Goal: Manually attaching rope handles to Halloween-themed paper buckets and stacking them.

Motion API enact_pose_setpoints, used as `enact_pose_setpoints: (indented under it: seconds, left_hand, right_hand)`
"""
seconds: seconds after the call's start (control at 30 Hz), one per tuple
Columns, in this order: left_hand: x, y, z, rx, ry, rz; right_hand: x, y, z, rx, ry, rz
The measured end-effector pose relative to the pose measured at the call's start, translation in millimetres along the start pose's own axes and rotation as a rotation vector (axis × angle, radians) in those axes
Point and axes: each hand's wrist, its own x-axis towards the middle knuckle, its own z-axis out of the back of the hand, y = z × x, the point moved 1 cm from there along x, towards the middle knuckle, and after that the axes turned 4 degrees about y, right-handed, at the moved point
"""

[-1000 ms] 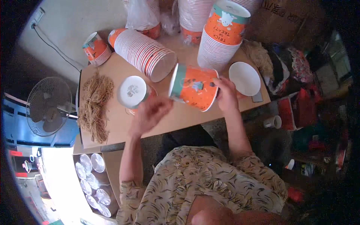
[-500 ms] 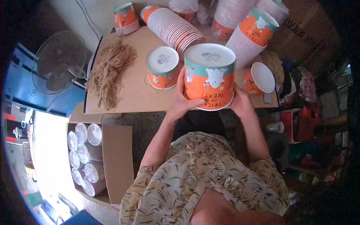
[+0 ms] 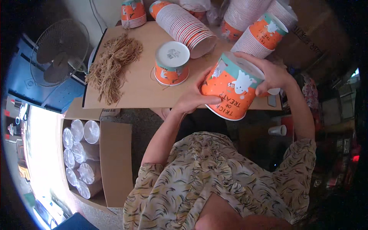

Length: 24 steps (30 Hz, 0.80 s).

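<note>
An orange and green paper bucket [image 3: 232,90] with a white animal figure is between my hands, upside down and tilted, above the table's front edge. My left hand [image 3: 197,94] grips its left side, thumb across the front near the rim. My right hand [image 3: 272,74] is wrapped round the upper right, fingers over the white base. To the left, a second paper bucket [image 3: 172,65] stands upside down on the table. Behind my right hand, another bucket is mostly hidden; only a bit of white shows.
Brown twine [image 3: 113,67] lies heaped on the table [image 3: 138,88] at left. A long stack of nested buckets [image 3: 184,28] lies at the back; more stacks [image 3: 255,38] stand right. A fan [image 3: 59,53] is far left. Below it, an open carton [image 3: 115,165] holds plastic-wrapped rolls.
The held bucket has tipped and shifted right and slightly down. My right hand has moved from its lower right side up to its base. The view has shifted slightly.
</note>
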Motion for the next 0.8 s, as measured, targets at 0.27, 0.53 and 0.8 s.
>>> enact_pose_setpoints:
  seconds: [0.27, 0.53, 0.8]
  left_hand:
    - [-11, 5, 23, 0.140, 0.023, -0.013]
    - [-33, 20, 81, 0.092, -0.447, -0.033]
    - [-24, 28, 46, -0.019, -0.477, -0.106]
  right_hand:
    - [23, -15, -19, 0.227, -0.032, 0.056]
    - [0, -63, 42, 0.602, -0.382, 0.079]
    - [0, -23, 70, 0.770, -0.557, 0.225]
